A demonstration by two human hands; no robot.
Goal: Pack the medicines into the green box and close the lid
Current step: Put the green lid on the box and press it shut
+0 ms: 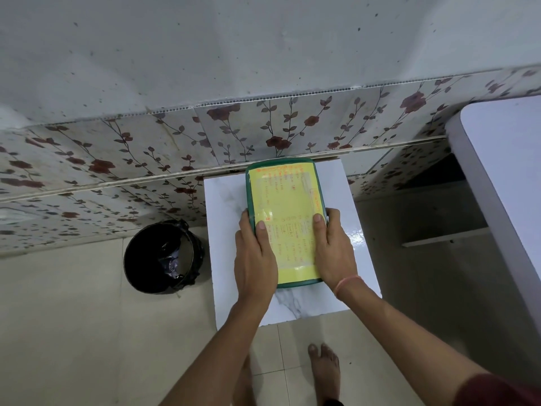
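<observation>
The green box [285, 222] lies on a small white marble-patterned table [225, 230] against the wall, its lid down. A yellow printed sheet covers the lid's top. My left hand [254, 253] grips the box's left edge, thumb resting on the lid. On the opposite edge my right hand [332, 247] holds the box the same way, with a pink band at the wrist. No medicines are visible; the inside of the box is hidden by the lid.
A black bin [164, 256] with a dark liner stands on the tiled floor left of the table. A white counter [503, 177] juts in at the right. A flower-patterned tiled wall [146, 159] runs behind. My bare feet [323, 373] stand below the table.
</observation>
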